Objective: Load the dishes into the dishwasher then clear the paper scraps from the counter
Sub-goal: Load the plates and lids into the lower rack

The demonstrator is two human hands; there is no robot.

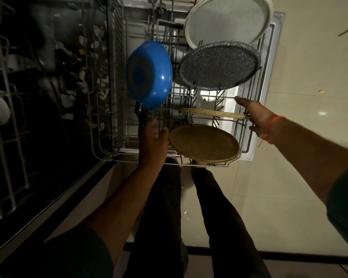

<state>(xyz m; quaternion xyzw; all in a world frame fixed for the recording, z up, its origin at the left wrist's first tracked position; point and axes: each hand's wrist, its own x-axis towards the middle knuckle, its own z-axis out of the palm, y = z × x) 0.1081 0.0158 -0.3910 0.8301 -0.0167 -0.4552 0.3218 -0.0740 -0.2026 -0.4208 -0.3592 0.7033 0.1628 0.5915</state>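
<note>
Cream tiled floor (301, 81) beside and beneath the pulled-out appliance, polished and reflecting a small ceiling light (322, 113). Small bits of debris (185, 212) lie on the floor near the person's dark trouser legs (215, 213). An orange speck (321, 91) and a dark streak (344, 32) mark the floor farther out. A dark grout band (249, 252) crosses the floor behind the legs.

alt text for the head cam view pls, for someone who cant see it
Seen from above, a person's left hand and right hand reach into a pulled-out dishwasher rack. It holds a blue pan, a white plate, a speckled grey plate and two woven mats.
</note>
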